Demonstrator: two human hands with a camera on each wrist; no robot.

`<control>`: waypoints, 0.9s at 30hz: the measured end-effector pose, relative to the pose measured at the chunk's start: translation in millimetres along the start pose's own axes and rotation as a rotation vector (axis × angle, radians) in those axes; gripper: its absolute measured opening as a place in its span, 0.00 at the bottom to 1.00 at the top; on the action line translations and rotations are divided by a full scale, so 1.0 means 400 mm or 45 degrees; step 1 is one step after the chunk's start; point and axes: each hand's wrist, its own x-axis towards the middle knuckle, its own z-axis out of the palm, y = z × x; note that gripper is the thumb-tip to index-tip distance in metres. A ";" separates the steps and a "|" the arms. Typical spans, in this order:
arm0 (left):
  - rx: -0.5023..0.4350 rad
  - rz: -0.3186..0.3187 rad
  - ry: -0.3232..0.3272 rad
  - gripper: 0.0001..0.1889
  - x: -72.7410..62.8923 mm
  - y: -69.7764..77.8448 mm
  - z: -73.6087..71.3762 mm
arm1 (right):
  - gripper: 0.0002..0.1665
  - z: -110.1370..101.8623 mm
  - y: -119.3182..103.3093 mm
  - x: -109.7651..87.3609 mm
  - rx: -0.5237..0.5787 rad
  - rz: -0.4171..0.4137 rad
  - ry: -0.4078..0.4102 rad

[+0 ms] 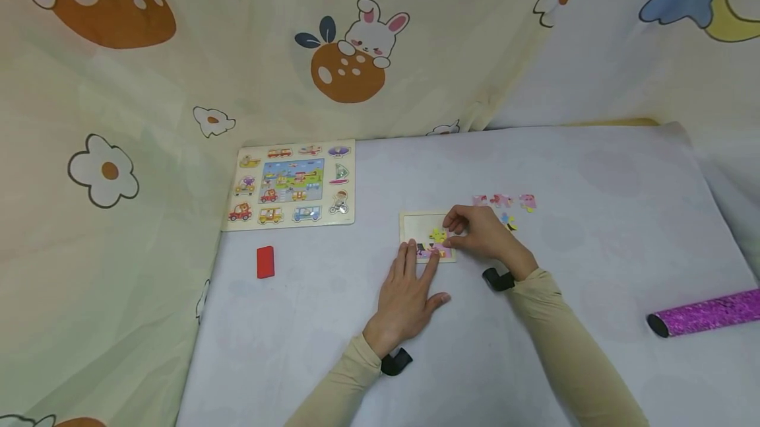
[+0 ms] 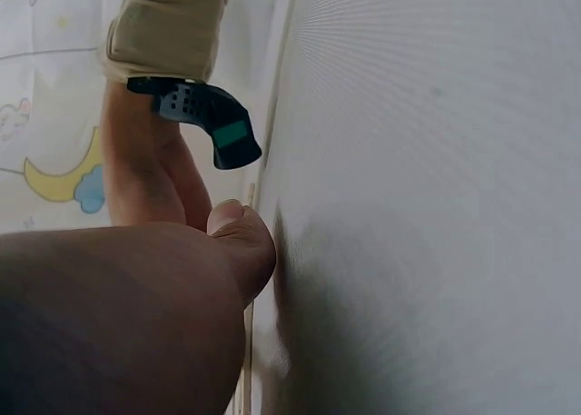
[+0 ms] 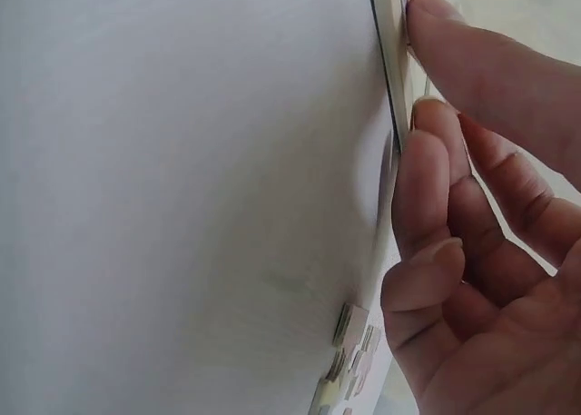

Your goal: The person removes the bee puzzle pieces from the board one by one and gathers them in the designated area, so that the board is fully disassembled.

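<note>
In the head view, a small wooden puzzle tray (image 1: 423,224) lies in front of me, partly covered by my hands. Pink pieces (image 1: 423,253) fill its near edge, with a yellow piece (image 1: 437,235) just above them. My left hand (image 1: 406,298) lies over the near rim, its extended fingertips touching the pink pieces. At the tray's right side, my right hand (image 1: 483,234) reaches in. In the right wrist view, its thumb (image 3: 490,79) touches a piece by the rim, while its loosely curled fingers (image 3: 422,188) stay apart from the thumb. Nothing is visibly pinched between them.
Several loose puzzle pieces (image 1: 527,201) lie beyond my right hand. A larger vehicle-picture board (image 1: 350,183) sits at the far left, with a red block (image 1: 265,262) nearer me. At the right edge lies a glittery purple tube (image 1: 706,311). A patterned curtain (image 1: 249,51) hangs behind the table.
</note>
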 end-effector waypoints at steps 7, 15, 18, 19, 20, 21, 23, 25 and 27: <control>0.014 0.007 0.023 0.42 -0.001 0.000 0.000 | 0.18 0.004 -0.001 -0.006 -0.013 0.006 -0.006; -0.006 0.003 0.006 0.42 -0.002 0.001 -0.004 | 0.18 0.002 -0.001 -0.012 0.006 -0.008 0.000; -0.015 0.002 -0.001 0.42 -0.003 0.002 -0.006 | 0.18 -0.004 0.005 -0.016 0.007 -0.019 0.004; -0.015 0.001 -0.003 0.42 -0.003 0.002 -0.007 | 0.18 -0.008 0.009 -0.019 0.012 -0.021 0.006; -0.017 0.000 -0.008 0.42 -0.003 0.002 -0.008 | 0.18 -0.013 0.015 -0.023 0.015 -0.027 0.010; -0.016 -0.001 -0.011 0.42 -0.004 0.003 -0.010 | 0.17 -0.019 0.020 -0.027 0.018 -0.032 0.019; -0.012 -0.003 -0.015 0.42 -0.004 0.004 -0.011 | 0.17 -0.033 0.035 -0.036 0.034 -0.047 0.045; -0.018 -0.007 -0.024 0.42 -0.005 0.004 -0.013 | 0.17 -0.052 0.050 -0.048 0.047 -0.050 0.069; -0.019 -0.011 -0.030 0.42 -0.006 0.004 -0.014 | 0.17 -0.072 0.065 -0.063 0.043 -0.035 0.094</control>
